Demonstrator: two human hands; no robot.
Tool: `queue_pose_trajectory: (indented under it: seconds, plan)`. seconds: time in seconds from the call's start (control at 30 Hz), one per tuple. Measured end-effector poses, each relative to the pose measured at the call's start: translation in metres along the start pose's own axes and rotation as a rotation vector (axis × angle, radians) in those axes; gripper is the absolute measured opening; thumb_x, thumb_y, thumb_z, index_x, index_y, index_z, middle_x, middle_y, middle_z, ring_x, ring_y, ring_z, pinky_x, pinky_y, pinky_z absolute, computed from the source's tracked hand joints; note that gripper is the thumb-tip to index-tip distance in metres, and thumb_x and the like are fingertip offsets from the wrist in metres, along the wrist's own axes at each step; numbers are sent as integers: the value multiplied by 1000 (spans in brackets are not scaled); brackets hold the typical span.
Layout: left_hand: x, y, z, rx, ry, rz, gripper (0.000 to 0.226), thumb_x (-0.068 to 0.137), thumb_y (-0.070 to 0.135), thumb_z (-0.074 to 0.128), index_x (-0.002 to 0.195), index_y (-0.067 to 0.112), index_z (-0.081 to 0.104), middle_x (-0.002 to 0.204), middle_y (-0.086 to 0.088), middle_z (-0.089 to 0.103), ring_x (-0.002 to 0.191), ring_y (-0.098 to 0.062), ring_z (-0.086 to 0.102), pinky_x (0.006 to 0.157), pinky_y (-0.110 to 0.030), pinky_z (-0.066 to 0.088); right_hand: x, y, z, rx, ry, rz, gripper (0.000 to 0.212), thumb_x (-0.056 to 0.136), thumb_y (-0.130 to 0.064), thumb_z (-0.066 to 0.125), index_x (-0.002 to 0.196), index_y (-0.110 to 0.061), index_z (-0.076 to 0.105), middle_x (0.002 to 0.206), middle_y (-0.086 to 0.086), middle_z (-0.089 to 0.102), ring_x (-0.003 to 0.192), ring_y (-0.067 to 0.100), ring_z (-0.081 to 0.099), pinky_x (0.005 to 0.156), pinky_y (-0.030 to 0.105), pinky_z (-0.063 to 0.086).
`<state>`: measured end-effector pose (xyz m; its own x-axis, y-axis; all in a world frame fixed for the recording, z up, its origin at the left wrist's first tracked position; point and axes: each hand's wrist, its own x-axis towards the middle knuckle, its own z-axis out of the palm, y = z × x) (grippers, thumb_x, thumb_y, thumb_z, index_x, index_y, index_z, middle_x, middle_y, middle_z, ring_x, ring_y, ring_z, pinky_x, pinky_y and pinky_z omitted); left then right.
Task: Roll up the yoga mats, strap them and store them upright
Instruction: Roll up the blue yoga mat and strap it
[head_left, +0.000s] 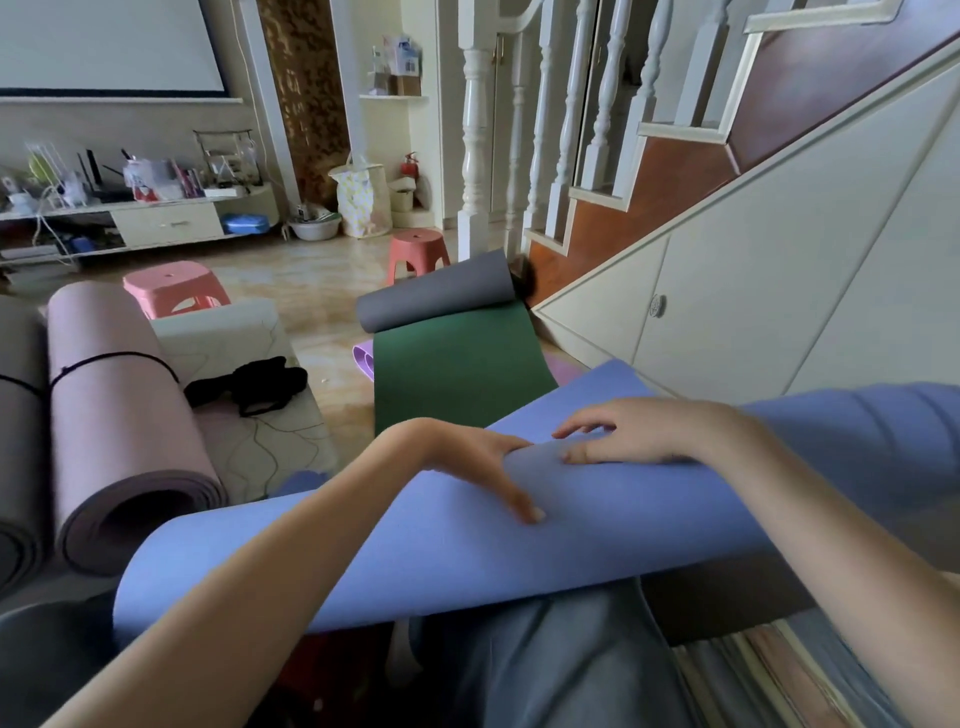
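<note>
glossy tiled floor — white-railed staircase, pink stools.

Both hands on rolled blue mat
</note>
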<state>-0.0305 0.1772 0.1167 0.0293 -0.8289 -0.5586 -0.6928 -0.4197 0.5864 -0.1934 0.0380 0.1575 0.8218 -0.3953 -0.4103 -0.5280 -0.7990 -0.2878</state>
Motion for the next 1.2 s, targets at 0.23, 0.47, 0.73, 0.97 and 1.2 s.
queue_pose_trajectory:
  seconds: [0.23, 0.47, 0.73, 0.97, 1.2]
  plan:
    - [2, -6, 0, 105, 299, 15, 111, 50, 81, 63, 147, 41, 29, 150, 6, 33, 142, -18, 23, 117, -45, 22, 12, -2, 20, -150, 342, 57, 37, 98, -54, 32, 100, -28, 57, 98, -5, 64, 88, 21, 56, 71, 32, 34]
    - [0, 20, 21, 575, 478, 88, 137, 46, 77, 77, 153, 30, 7, 142, 1, 45, 126, -23, 47, 104, -40, 41, 70, 18, -1, 34, 275, 26, 36, 89, -48, 50, 69, -18, 44, 71, 3, 47, 70, 23, 45, 63, 34, 31]
    - [9, -3, -7, 193, 382, 49, 96, 57, 61, 83, 139, 41, 36, 126, 13, 56, 113, -13, 54, 93, -31, 46, 49, 3, 19, -143, 890, 1, 51, 94, -38, 40, 50, -13, 40, 51, 2, 44, 51, 22, 40, 60, 31, 28]
    - [13, -23, -15, -206, 290, 31, 80, 54, 52, 84, 125, 31, 53, 117, 13, 63, 106, -10, 62, 93, -31, 51, 42, 8, 88, 565, 1263, 33, 56, 82, -51, 59, 134, -32, 53, 160, -1, 21, 145, 14, 22, 116, 40, 16]
    - [18, -48, -22, -461, 189, 27, 85, 50, 47, 79, 126, 19, 54, 119, -3, 68, 106, -22, 68, 97, -42, 52, 64, 9, 99, 1878, 877, 61, 97, 77, -36, 79, 150, -39, 15, 142, -6, 47, 122, 18, 56, 101, 43, 47]
